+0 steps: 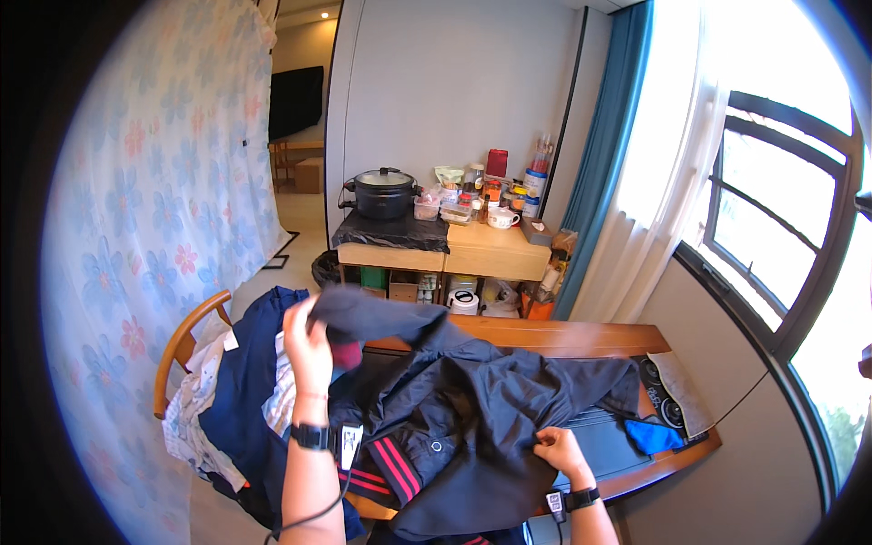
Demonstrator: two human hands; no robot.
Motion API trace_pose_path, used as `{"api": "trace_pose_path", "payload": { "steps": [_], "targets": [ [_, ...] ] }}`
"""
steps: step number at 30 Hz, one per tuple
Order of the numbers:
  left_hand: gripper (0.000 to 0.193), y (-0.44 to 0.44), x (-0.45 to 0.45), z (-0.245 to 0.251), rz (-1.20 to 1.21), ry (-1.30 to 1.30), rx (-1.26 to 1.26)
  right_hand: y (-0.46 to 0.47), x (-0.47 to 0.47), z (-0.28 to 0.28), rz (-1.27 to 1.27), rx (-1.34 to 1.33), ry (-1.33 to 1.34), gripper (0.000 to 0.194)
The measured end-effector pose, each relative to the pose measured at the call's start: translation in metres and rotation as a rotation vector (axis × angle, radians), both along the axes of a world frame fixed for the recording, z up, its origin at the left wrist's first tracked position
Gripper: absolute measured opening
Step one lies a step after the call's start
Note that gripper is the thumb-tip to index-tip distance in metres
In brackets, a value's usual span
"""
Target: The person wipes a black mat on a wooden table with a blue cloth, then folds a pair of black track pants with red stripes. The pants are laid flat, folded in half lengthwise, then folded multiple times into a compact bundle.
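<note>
A black garment (477,402) lies crumpled across the wooden table in front of me. My left hand (308,344) grips one end of it and lifts a long section off the table to the left. At the lower right, my right hand (562,449) pinches the cloth near its edge. One narrow part of the garment stretches toward the table's right end. Beside and partly beneath it shows black cloth with a round snap (437,446) and red-striped ribbed trim (396,470). Whether this is the same garment, I cannot tell. Both wrists wear black straps with small devices.
Clothes (245,395) are heaped over a wooden chair (178,347) at left. On the table's right end lie a blue cloth (652,436) and a beige cloth (681,392). Beyond the table, a cabinet (497,248) carries a black electric pot (385,194) and several jars. A window (770,197) stands right.
</note>
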State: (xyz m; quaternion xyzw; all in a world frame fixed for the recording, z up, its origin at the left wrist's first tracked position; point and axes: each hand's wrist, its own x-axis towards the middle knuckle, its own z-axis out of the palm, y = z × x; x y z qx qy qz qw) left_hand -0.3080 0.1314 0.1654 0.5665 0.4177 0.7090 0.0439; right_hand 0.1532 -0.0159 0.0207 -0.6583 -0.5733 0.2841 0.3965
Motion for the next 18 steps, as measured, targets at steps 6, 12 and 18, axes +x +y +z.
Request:
{"api": "trace_pose_path", "payload": {
  "steps": [6,12,18],
  "targets": [
    [0.067,-0.026,0.001,-0.043,-0.309,0.277,-0.636,-0.052,-0.081,0.038,0.440,-0.202,0.279,0.018],
    [0.084,-0.119,-0.005,-0.127,0.115,0.607,-0.844,-0.053,-0.097,0.045,0.427,-0.363,0.411,0.017],
    [0.082,-0.126,0.014,-0.120,0.179,0.866,-0.966,-0.046,-0.005,0.058,-0.646,0.568,-0.638,0.052]
  ]
}}
